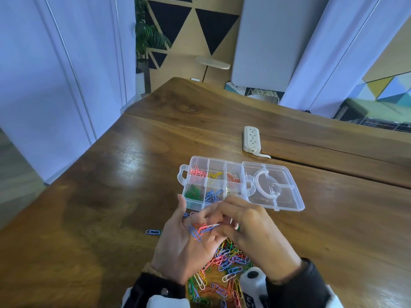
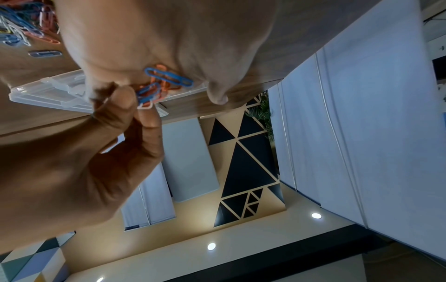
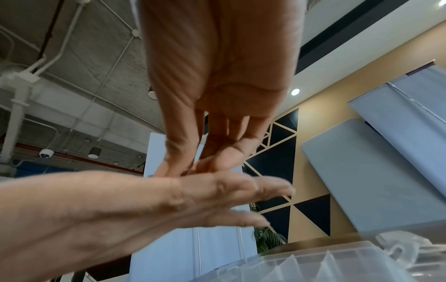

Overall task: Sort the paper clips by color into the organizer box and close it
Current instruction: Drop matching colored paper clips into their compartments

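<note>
A glossy dark wooden surface [image 1: 111, 196] is stretching broadly toward its angled left edge. A clear plastic organizer box [image 1: 234, 186] is lying open mid-surface, its hinged lid [image 1: 289, 181] flat to the right. Pink, yellow and orange clips are sitting in the far compartments, green and blue in the near ones. Just before it, the left hand [image 1: 178, 238] is lying palm-up with fingers relaxed, carrying a handful of paper clips [image 1: 200, 230]. The right hand [image 1: 251, 230] is pinching at them. A loose multicoloured pile [image 1: 224, 270] is spreading beneath the hands.

The clear organizer box [image 1: 222, 161] lies open, lid flat, some colours sorted; mixed paper clips [image 1: 229, 258] heap nearby.
</note>
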